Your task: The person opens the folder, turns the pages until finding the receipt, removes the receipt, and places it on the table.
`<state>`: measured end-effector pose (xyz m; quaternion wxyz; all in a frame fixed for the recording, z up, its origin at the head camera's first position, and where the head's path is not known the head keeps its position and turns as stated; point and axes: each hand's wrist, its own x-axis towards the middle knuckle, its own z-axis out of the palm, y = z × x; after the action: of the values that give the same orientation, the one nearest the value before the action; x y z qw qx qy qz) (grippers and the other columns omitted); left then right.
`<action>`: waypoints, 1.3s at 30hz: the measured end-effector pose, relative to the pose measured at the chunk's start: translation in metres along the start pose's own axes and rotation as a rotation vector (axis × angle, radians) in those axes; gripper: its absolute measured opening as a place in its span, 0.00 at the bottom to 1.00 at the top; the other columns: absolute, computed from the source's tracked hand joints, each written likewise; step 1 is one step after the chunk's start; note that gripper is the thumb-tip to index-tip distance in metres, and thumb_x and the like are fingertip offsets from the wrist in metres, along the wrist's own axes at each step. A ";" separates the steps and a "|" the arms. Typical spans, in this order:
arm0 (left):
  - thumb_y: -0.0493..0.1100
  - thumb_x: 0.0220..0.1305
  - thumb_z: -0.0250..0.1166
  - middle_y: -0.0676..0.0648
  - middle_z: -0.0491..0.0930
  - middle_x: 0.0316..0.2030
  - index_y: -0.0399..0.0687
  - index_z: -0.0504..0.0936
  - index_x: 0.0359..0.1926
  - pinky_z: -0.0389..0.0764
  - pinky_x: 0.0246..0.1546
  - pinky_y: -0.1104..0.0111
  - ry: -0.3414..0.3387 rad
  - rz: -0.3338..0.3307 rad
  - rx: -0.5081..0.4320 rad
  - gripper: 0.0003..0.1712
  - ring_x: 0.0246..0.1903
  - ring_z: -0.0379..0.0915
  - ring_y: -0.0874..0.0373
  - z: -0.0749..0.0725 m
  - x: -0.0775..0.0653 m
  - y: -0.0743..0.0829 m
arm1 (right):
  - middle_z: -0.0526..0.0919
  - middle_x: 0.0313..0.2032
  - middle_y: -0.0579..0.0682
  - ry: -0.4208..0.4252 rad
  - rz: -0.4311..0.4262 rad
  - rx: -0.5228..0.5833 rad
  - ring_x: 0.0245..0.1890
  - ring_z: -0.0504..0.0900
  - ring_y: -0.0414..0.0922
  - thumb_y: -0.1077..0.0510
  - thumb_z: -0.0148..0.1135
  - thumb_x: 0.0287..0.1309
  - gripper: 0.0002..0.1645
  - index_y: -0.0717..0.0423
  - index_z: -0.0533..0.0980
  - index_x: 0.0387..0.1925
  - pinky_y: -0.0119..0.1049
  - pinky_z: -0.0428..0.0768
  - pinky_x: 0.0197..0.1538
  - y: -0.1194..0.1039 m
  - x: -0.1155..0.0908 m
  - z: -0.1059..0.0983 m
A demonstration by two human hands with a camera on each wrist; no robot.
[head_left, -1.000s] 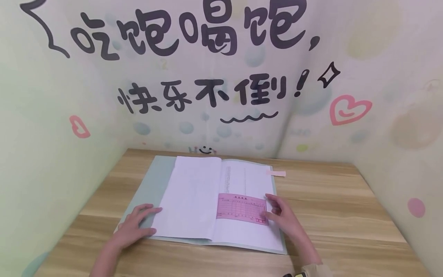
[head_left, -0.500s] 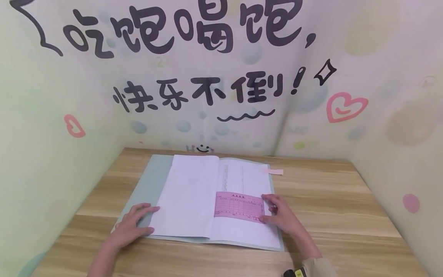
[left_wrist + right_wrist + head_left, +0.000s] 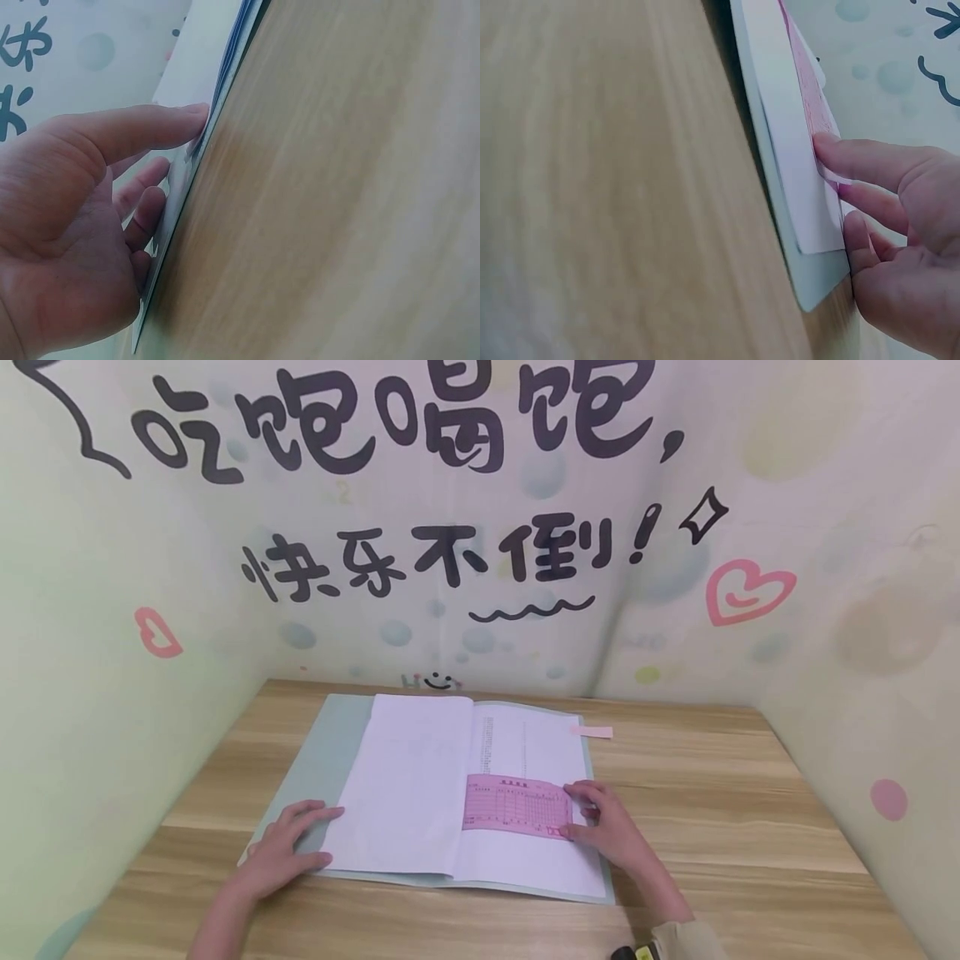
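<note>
An open pale blue-green folder (image 3: 339,735) lies on the wooden table with white sheets inside. The left-hand sheet (image 3: 408,785) looks blank; the right-hand page (image 3: 528,864) carries columns of small print at its top. Across that page lies a pink printed form slip (image 3: 513,806). My left hand (image 3: 281,852) rests at the folder's lower left, thumb and forefinger touching the blank sheet's edge. My right hand (image 3: 611,831) touches the slip's right end, forefinger near its upper corner and thumb on the lower one. In the right wrist view, the thumb (image 3: 859,157) lies on the pink slip.
A pale pink tab (image 3: 596,732) sticks out from the folder's upper right edge. Bare wood table (image 3: 720,827) surrounds the folder. Behind stands a wall (image 3: 450,643) with black lettering and hearts. A black-and-yellow object (image 3: 636,952) shows by the right sleeve.
The whole scene has shifted slightly left and up in the head view. Both hands keep their places on the folder and slip, with barely any movement of the fingers.
</note>
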<state>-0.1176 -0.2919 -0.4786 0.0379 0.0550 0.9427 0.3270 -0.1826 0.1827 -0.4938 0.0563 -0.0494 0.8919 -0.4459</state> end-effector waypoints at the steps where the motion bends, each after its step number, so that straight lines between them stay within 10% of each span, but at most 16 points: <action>1: 0.50 0.54 0.73 0.39 0.62 0.68 0.56 0.76 0.62 0.64 0.43 0.36 0.000 -0.001 -0.001 0.33 0.60 0.61 0.25 0.000 0.000 0.000 | 0.68 0.66 0.59 0.010 0.008 0.008 0.60 0.75 0.55 0.59 0.74 0.52 0.35 0.54 0.74 0.62 0.51 0.75 0.64 0.000 0.000 0.000; 14: 0.51 0.55 0.72 0.40 0.62 0.68 0.57 0.76 0.62 0.64 0.45 0.35 -0.003 0.005 -0.004 0.33 0.61 0.61 0.26 0.001 -0.001 0.001 | 0.75 0.56 0.56 0.141 0.084 -0.001 0.55 0.76 0.52 0.62 0.72 0.52 0.28 0.52 0.77 0.57 0.51 0.76 0.62 -0.009 -0.001 0.012; 25: 0.50 0.54 0.72 0.41 0.62 0.68 0.58 0.76 0.62 0.63 0.45 0.37 -0.001 0.007 -0.013 0.33 0.60 0.61 0.27 0.003 0.000 -0.001 | 0.80 0.41 0.52 0.157 0.066 0.056 0.41 0.76 0.44 0.67 0.71 0.51 0.29 0.54 0.76 0.56 0.28 0.75 0.44 -0.013 0.003 0.011; 39: 0.50 0.54 0.72 0.40 0.62 0.68 0.56 0.76 0.62 0.63 0.44 0.37 -0.003 0.001 -0.007 0.33 0.60 0.61 0.26 0.000 -0.001 0.003 | 0.83 0.50 0.55 0.159 0.037 0.060 0.39 0.81 0.46 0.66 0.68 0.55 0.24 0.50 0.78 0.54 0.32 0.80 0.41 -0.016 0.007 -0.001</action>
<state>-0.1162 -0.2895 -0.4763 0.0393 0.0558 0.9414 0.3303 -0.1887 0.1730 -0.4807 -0.0050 0.0046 0.8806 -0.4739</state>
